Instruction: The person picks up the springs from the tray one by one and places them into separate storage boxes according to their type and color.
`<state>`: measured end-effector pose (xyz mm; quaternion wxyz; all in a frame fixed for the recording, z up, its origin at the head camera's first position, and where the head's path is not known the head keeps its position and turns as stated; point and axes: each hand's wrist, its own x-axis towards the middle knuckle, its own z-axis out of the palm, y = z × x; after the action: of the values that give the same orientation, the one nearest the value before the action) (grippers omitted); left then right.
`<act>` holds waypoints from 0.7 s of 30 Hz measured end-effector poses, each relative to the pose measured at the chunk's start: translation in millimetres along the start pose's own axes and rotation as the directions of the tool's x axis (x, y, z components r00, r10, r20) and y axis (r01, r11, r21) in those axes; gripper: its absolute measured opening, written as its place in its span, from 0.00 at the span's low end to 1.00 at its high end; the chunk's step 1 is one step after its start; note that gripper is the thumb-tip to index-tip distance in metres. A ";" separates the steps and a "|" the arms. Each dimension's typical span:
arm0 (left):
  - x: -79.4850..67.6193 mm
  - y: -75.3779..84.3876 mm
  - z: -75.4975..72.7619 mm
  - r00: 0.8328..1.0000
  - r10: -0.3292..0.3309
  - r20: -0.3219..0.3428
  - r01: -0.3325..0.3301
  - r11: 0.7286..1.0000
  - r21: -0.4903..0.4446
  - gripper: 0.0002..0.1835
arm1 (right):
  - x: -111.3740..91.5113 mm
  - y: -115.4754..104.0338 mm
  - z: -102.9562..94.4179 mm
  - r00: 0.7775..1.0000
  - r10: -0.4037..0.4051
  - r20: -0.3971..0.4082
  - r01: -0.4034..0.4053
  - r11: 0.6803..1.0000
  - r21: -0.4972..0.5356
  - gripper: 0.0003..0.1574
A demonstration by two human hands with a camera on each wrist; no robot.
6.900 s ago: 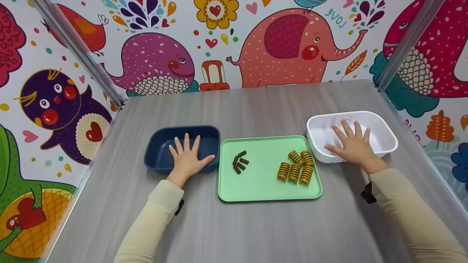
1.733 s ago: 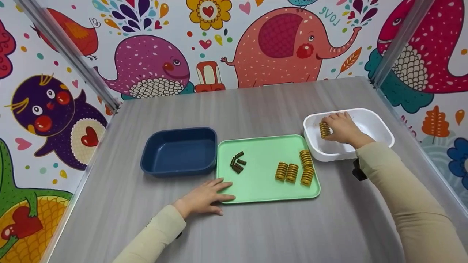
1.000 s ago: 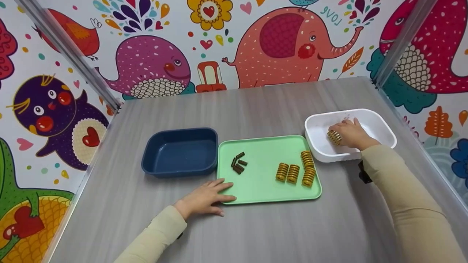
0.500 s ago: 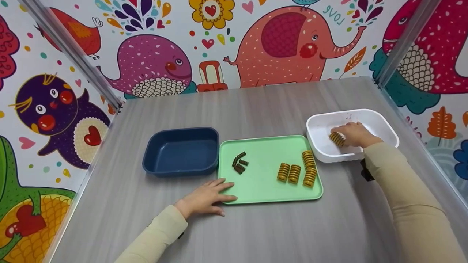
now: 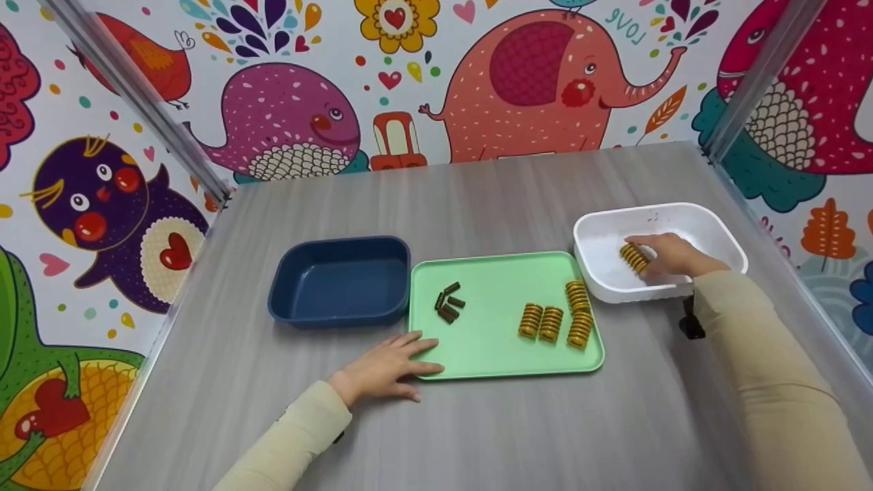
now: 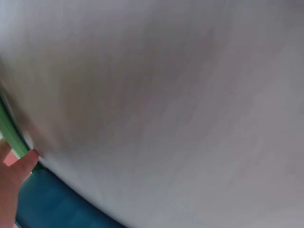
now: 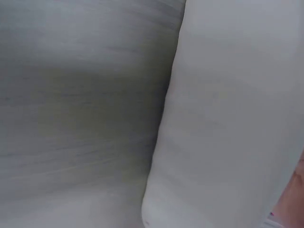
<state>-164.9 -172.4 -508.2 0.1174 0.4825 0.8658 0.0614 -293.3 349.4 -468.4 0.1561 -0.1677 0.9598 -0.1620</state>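
We place our right hand (image 5: 672, 256) inside the white tub (image 5: 631, 296), low over its floor. Its finger and thumb curl about one ribbed coil (image 5: 635, 258), pinching it, as we judge, nearly end to end; the right wrist view gives only the tub's outer wall and a sliver of hand, so we cannot confirm how firm the contact is.

Key relation: the ribbed coil lies to the left of the palm, at the fingertips. Its long axis slants from far left to near right, the far end by the finger, the near end by the thumb. It appears to lie at the tub floor, though we cannot tell whether it bears its full weight there.

Our left hand (image 5: 382, 368), fingers spread, rests at the near left corner of the green tray (image 5: 484, 356), well apart from the ribbed coil.

Four more coils (image 5: 550, 324) lie toward the tray's right side. Two run in a line along the right edge, near the white tub, their axes pointing mostly near to far. Right hand is nearer to these; left hand is nearer to the small dark pieces (image 5: 455, 301).
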 end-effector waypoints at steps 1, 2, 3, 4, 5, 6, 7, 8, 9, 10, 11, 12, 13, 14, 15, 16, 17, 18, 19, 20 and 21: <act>0.2 -0.3 0.4 1.000 0.004 -0.004 -0.004 1.000 0.000 0.31 | -0.5 1.1 -0.1 1.000 0.008 0.002 -0.008 1.000 0.027 0.45; 0.3 -0.4 0.6 1.000 0.005 -0.007 -0.005 1.000 0.001 0.31 | -1.0 1.9 -0.4 1.000 0.015 0.006 -0.015 0.999 0.049 0.46; 0.3 -0.6 1.0 1.000 0.007 -0.009 -0.007 1.000 0.005 0.31 | -1.4 2.8 -0.8 1.000 0.024 0.009 -0.025 0.996 0.082 0.47; 0.4 -0.7 1.2 1.000 0.005 -0.007 -0.005 1.000 0.008 0.31 | -1.9 3.6 -1.4 0.999 0.036 0.015 -0.038 0.992 0.122 0.49; 0.4 -0.8 1.5 1.000 0.005 -0.007 -0.005 1.000 0.012 0.31 | -2.4 4.2 -2.0 0.999 0.050 0.019 -0.052 0.986 0.160 0.50; 0.3 -1.0 1.8 1.000 0.004 -0.005 -0.004 1.000 0.015 0.31 | -3.1 4.7 -2.7 0.998 0.055 0.017 -0.057 0.979 0.196 0.51; 0.3 -1.0 1.9 1.000 0.003 -0.005 -0.003 1.000 0.017 0.32 | -4.0 5.2 -3.6 0.998 0.056 0.010 -0.056 0.973 0.225 0.52; 0.4 -1.1 2.2 1.000 0.000 -0.002 0.000 1.000 0.018 0.32 | -5.3 5.6 -4.3 0.999 0.053 -0.001 -0.051 0.966 0.252 0.52; 0.4 -1.2 2.5 1.000 0.000 -0.001 0.000 1.000 0.019 0.32 | -6.6 5.6 -5.1 0.999 0.046 -0.017 -0.039 0.961 0.272 0.52; 0.4 -1.3 2.6 1.000 0.000 -0.001 0.000 1.000 0.017 0.32 | -8.3 4.9 -5.8 0.999 0.038 -0.035 -0.026 0.958 0.286 0.52; 0.5 -1.5 2.7 1.000 0.000 -0.001 0.000 1.000 0.016 0.32 | -10.0 3.8 -6.5 0.998 0.028 -0.058 -0.010 0.956 0.292 0.50; 0.4 -1.7 2.6 1.000 0.000 0.000 0.000 1.000 0.015 0.32 | -11.8 2.0 -7.1 0.997 0.019 -0.076 0.005 0.954 0.301 0.49; 0.4 -1.7 2.4 1.000 0.001 -0.002 -0.001 1.000 0.017 0.32 | -13.7 -0.5 -7.6 0.996 0.016 -0.091 0.013 0.950 0.311 0.47; 0.4 -1.8 2.2 1.000 0.000 -0.002 0.000 1.000 0.018 0.32 | -15.5 -3.7 -7.9 0.995 0.015 -0.103 0.019 0.947 0.321 0.46; 0.3 -1.8 2.0 1.000 0.000 -0.002 0.000 1.000 0.019 0.32 | -17.0 -8.0 -8.2 0.994 0.015 -0.112 0.024 0.942 0.333 0.44; 0.3 -1.9 1.9 1.000 -0.001 -0.001 0.001 1.000 0.023 0.32 | -18.4 -12.6 -8.0 0.993 0.016 -0.120 0.026 0.938 0.345 0.43; 0.2 -2.1 1.8 1.000 -0.003 0.000 0.003 1.000 0.024 0.32 | -19.5 -17.9 -7.5 0.991 0.012 -0.132 0.036 0.934 0.355 0.43; 0.2 -2.0 1.6 1.000 -0.005 0.002 0.005 1.000 0.024 0.32 | -20.6 -23.6 -6.4 0.989 0.005 -0.145 0.049 0.930 0.365 0.42; 0.2 -1.9 1.6 1.000 -0.006 0.001 0.006 1.000 0.026 0.32 | -21.1 -29.4 -4.5 0.985 -0.010 -0.170 0.074 0.925 0.373 0.41; 0.2 -1.8 1.7 1.000 -0.008 0.003 0.008 1.000 0.023 0.32 | -21.4 -35.7 -2.0 0.979 -0.030 -0.204 0.105 0.923 0.371 0.40; 0.2 -1.6 1.8 1.000 -0.009 0.003 0.009 1.000 0.020 0.32 | -21.4 -42.4 1.2 0.970 -0.050 -0.238 0.138 0.920 0.368 0.39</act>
<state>-165.8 -173.1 -510.3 0.1143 0.4797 0.8684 0.0516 -262.2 319.2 -448.8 0.0688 -0.1611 0.9121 -0.3708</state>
